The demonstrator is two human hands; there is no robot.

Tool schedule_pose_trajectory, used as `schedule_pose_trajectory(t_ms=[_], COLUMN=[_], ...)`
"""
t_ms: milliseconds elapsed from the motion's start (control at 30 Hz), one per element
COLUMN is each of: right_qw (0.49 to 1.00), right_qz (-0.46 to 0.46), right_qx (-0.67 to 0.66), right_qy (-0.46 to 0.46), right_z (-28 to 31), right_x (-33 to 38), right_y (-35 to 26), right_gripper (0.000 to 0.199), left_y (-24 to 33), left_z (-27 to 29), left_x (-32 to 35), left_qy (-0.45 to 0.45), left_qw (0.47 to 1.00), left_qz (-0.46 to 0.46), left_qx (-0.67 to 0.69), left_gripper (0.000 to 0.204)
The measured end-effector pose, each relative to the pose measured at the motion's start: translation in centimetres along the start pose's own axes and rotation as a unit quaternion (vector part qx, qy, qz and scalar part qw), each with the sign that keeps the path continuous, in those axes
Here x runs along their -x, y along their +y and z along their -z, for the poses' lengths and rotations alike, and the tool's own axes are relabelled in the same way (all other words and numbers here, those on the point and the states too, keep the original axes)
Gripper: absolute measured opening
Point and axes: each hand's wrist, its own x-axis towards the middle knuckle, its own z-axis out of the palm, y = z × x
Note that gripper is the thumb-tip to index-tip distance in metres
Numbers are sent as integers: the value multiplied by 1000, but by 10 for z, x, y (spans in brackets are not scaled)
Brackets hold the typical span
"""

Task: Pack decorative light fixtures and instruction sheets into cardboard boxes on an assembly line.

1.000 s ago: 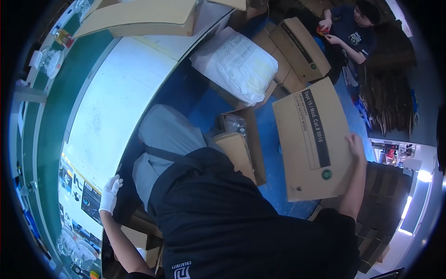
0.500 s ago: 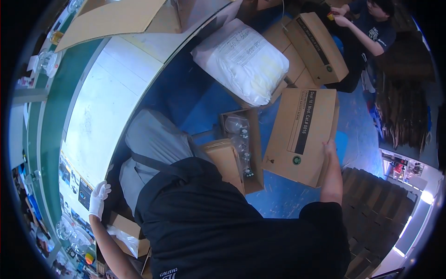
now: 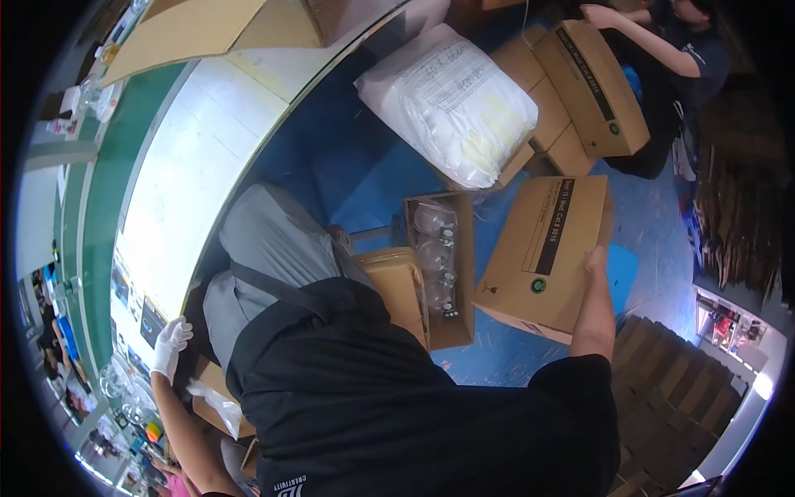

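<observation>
My right hand (image 3: 595, 263), bare, grips the right side of a brown cardboard box (image 3: 517, 248) with a dark printed panel. The box tilts above the blue floor, its lower edge turned toward me. On my left, my white-gloved left hand (image 3: 172, 341) is curled at the edge of the white worktable (image 3: 195, 157), its fingers partly hidden. Between my legs and the box stands an open carton (image 3: 454, 330) holding several clear round plastic pieces (image 3: 436, 255). A flat brown cardboard piece (image 3: 397, 286) leans beside that carton.
A large white plastic-wrapped sack (image 3: 455, 103) lies ahead on cardboard boxes. Another printed box (image 3: 592, 87) stands at the far right, by a co-worker (image 3: 691, 50). Stacked flattened cardboard (image 3: 675, 393) is at the right. A small box with a plastic bag (image 3: 217, 404) sits by my left forearm.
The box in my right hand has tilted, so its near underside edge shows. The co-worker's hands have moved onto the far printed box. My left hand stays at the table edge.
</observation>
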Motion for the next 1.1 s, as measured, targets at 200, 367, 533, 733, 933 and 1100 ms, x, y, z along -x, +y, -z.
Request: schedule_pose_trajectory(t_ms=[200,367,533,733,933,1100], right_qw=[995,995,989,990,991,987], right_qz=[17,-8,-70,-49,-50,-77], right_qx=[58,38,-39,-22,-22,-44], right_qy=[-76,-91,-124,-131,-122,-133], right_z=[-11,-13,-52,-118,-139,-175], right_x=[-25,-30,-10,16,50,70], right_y=[0,-4,-33,-48,-85,-87], right_gripper=[20,21,23,29,29,29], left_y=[-27,-44,-42,-68,-117,-121], left_z=[2,-4,-9,-20,-40,-61], left_x=[15,23,43,33,30,33], left_qy=[14,24,43,14,30,48], left_qw=[997,993,991,991,981,974], left_qz=[67,110,121,105,118,131], left_qx=[39,47,48,87,148,180], left_gripper=[47,43,44,52,33,31])
